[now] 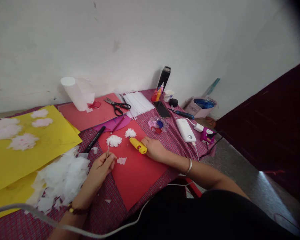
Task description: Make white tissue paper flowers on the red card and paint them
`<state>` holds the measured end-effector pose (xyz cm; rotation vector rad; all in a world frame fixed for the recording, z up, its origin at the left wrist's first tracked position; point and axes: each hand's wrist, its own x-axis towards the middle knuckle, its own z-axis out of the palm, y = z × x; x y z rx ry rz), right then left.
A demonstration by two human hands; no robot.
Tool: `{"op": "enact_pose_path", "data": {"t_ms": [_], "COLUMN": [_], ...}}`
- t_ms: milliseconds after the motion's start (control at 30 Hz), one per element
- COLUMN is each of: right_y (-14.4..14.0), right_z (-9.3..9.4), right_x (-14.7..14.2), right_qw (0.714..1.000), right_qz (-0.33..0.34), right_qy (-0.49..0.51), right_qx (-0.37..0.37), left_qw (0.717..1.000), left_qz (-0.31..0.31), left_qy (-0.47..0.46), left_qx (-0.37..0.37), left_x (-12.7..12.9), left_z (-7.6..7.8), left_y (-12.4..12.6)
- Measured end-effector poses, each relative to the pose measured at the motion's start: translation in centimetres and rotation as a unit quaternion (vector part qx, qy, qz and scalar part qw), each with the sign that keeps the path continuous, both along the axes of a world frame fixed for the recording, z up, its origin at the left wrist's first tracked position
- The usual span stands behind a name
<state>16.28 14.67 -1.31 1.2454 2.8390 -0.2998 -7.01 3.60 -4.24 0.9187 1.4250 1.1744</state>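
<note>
Pinched between the fingers of my left hand (102,168) is a thin stick (108,149), its upper end at a fluffy white paper tuft (114,141). My right hand (153,148) is closed around a yellow glue gun (138,145), whose nozzle points at a smaller white paper tuft (130,133). Both tufts rest on a red paper sheet (137,176). A torn scrap of pale paper (121,161) lies on that sheet, just right of my left hand. Beside my left forearm is a heap of torn white paper (62,173).
Yellow sheets (60,133) with pale paper clumps lie left. Behind are a paper roll (73,93), scissors (117,105), a black marker (95,139) and white strips (138,103). Right are a phone (161,109), paint palette (158,124), power bank (185,130) and black flask (164,76). A white cable (90,234) crosses the front.
</note>
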Motion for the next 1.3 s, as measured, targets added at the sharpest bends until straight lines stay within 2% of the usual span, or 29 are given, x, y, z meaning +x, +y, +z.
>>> {"op": "enact_pose_path", "data": {"t_ms": [233,1300], "right_y": [-0.17,-0.18], "right_z": [0.10,0.20], "right_x": [0.07,0.95], "right_qw": [1.000,0.999], "right_qz": [-0.007,-0.024], "right_qy": [-0.023,0.001], "right_qx": [-0.003,-0.022], "left_qw": [1.000,1.000], "left_qz": [0.000,-0.002], "left_qy": [0.012,0.011], "left_qx": [0.008,-0.005], "left_x": [0.04,-0.05], "left_z": [0.22,0.21], "left_y": [-0.11,-0.09]}}
